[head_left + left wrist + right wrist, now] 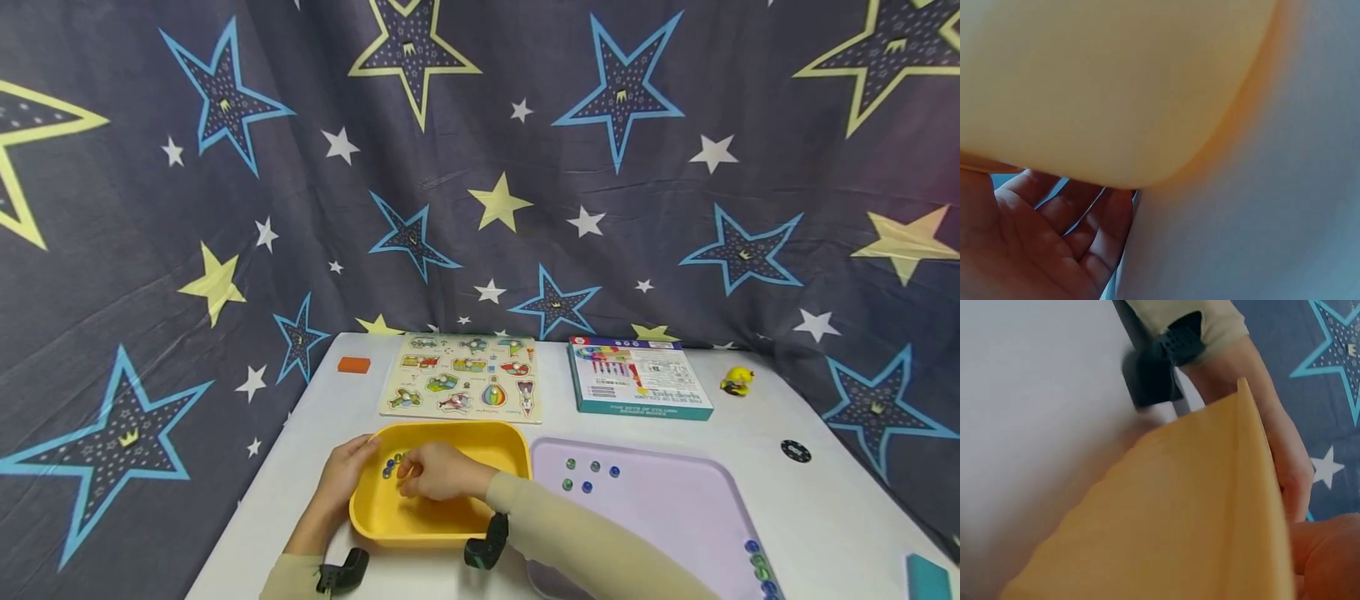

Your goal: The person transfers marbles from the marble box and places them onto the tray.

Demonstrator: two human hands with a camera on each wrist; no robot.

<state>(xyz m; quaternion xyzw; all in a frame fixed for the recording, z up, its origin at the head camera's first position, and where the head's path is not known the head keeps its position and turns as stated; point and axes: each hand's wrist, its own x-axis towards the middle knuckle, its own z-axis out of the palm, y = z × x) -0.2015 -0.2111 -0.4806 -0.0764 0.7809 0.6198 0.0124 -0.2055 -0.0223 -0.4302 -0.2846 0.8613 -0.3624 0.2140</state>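
A yellow plastic tray point(420, 533) stands on the table in the head view, with several blue and green glass marbles point(388, 467) gathered at its left end. My left hand point(347, 471) grips the tray's left side, thumb up by the rim. In the left wrist view the fingers point(1107, 234) of that hand reach behind the tray's lower edge. Inside the tray, my right hand point(446, 471) has its fingers bent beside the marbles; I cannot tell whether a marble is between its fingertips. The right wrist view shows mostly the tray's outer wall point(1166, 512).
A lilac tray point(660, 500) to the right holds several marbles point(587, 487), some along its right edge. Behind are a wooden picture puzzle point(465, 379), a boxed game point(637, 379) and an orange block point(354, 365). A yellow toy point(738, 381) and black disc point(796, 451) lie far right.
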